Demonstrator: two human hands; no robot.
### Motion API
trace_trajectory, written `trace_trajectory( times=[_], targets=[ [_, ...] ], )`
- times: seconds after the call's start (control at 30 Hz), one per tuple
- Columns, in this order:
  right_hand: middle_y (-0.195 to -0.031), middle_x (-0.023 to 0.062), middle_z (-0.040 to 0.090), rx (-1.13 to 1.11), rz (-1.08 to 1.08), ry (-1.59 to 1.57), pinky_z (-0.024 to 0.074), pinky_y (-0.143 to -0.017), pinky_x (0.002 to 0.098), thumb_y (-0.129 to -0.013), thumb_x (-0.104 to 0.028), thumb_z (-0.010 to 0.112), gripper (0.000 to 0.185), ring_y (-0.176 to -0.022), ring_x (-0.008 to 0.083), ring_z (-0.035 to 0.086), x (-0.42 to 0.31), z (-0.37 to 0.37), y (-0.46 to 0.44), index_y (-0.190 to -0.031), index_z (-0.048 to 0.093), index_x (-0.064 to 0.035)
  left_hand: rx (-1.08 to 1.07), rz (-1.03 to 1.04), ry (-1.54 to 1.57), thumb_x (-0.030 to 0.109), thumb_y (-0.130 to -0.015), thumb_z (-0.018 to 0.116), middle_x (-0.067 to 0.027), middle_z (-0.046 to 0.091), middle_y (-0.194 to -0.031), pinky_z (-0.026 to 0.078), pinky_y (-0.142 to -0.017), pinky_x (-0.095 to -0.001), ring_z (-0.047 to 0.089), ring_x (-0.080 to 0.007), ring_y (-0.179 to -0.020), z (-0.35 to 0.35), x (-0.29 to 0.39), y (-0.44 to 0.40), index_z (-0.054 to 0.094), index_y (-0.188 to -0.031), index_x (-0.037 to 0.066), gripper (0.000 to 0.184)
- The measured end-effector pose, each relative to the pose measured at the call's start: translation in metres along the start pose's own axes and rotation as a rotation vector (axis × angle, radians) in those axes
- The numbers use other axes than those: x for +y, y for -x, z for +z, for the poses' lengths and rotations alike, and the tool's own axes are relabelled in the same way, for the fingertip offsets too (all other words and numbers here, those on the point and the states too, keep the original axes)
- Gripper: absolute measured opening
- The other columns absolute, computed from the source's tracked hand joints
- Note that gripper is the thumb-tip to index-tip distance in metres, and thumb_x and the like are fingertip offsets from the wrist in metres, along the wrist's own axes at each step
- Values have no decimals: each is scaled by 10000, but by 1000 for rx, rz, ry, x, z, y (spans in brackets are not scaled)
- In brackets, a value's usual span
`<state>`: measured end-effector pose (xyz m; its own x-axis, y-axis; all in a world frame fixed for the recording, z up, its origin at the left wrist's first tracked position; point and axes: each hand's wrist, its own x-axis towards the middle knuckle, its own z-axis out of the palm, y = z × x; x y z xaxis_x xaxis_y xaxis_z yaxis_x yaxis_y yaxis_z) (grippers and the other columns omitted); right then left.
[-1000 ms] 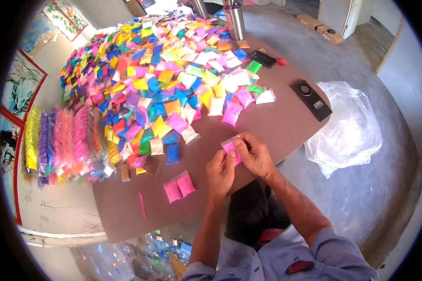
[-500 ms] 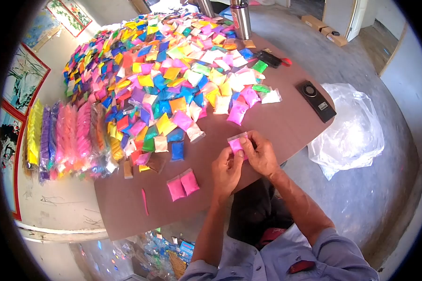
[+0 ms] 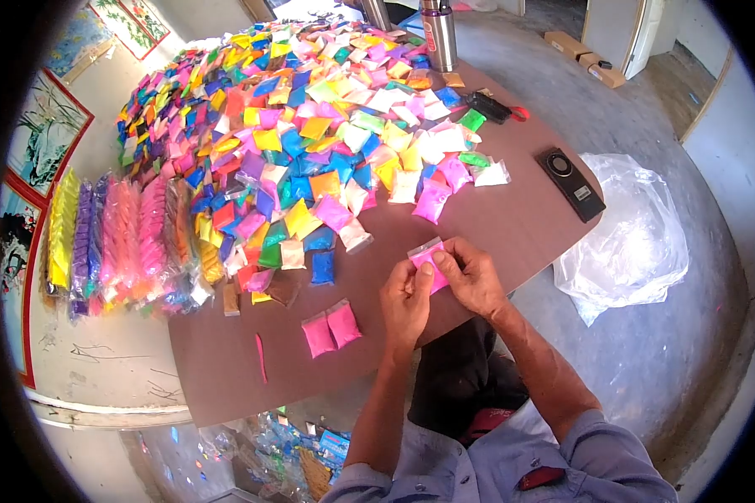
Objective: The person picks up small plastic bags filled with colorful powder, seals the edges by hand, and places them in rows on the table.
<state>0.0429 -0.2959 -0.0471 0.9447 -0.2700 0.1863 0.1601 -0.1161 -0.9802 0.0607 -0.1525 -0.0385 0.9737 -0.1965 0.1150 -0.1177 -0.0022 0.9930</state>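
Note:
Between my two hands is a small clear packet of pink material (image 3: pixel 429 254), held up just above the table's near edge. My left hand (image 3: pixel 407 300) pinches its left side, thumb in front. My right hand (image 3: pixel 471 277) grips the right side, its thumb pressed near the top strip. Part of the packet is hidden behind my fingers. To the left of my hands, two pink packets (image 3: pixel 330 329) lie side by side on the brown table (image 3: pixel 394 226). Further left lies a thin pink stick-like tool (image 3: pixel 261 359).
A large heap of coloured packets (image 3: pixel 310 134) covers the table's far side. Long bagged rows of packets (image 3: pixel 126 243) stand at left. A steel flask (image 3: pixel 439 38), a black case (image 3: pixel 488 107) and a black device (image 3: pixel 571 183) lie toward the right. A clear plastic bag (image 3: pixel 629 235) sits beyond the edge.
Both hands still hold the pink packet. My fingers have shifted slightly on it, the thumbs now nearer its top strip. The whole view has moved a little.

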Motion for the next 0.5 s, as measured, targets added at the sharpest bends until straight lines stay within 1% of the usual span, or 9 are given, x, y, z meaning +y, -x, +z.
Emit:
trace_trajectory(
  times=[0.07, 0.2, 0.27, 0.33, 0.5],
  targets=[
    [-780, 72, 656, -10, -27, 84, 507, -656, 290, -997, -189, 660, 193, -713, 106, 588, -11, 1, 0, -1035, 670, 0, 19, 28, 1, 181, -1026, 640, 18, 631, -871, 451, -674, -217, 539, -37, -777, -2, -3, 1, 665, -1079, -23, 211],
    [-809, 60, 664, -28, 4, 105, 510, -667, 283, -994, -170, 653, 183, -727, 101, 588, -15, 1, 0, -1045, 672, 5, 23, 17, -41, 182, -1025, 641, 34, 609, -846, 433, -653, -215, 512, -29, -752, -3, 0, 3, 664, -1071, -22, 211],
    [-834, 62, 668, -36, -10, 7, 508, -667, 282, -991, -160, 653, 176, -737, 99, 589, -7, 0, 1, -1053, 674, 3, 32, 19, -54, 181, -1026, 640, 36, 605, -841, 430, -643, -212, 508, -26, -746, -1, 3, 4, 662, -1060, -21, 206],
    [-843, 58, 669, -44, -5, -11, 507, -667, 280, -990, -157, 656, 172, -742, 94, 588, 1, -1, 1, -1053, 675, 3, 53, 22, 29, 204, -1033, 637, 67, 568, -832, 388, -614, -200, 472, -16, -719, 3, 5, 1, 665, -1059, 7, 201],
    [-844, 43, 665, -55, 1, -72, 500, -669, 265, -985, -138, 661, 155, -753, 77, 582, 3, 0, 2, -1054, 676, 0, 31, 6, 49, 195, -1033, 637, 79, 544, -813, 358, -593, -201, 445, -6, -706, -2, -4, -1, 664, -1041, 17, 180]
  ],
)
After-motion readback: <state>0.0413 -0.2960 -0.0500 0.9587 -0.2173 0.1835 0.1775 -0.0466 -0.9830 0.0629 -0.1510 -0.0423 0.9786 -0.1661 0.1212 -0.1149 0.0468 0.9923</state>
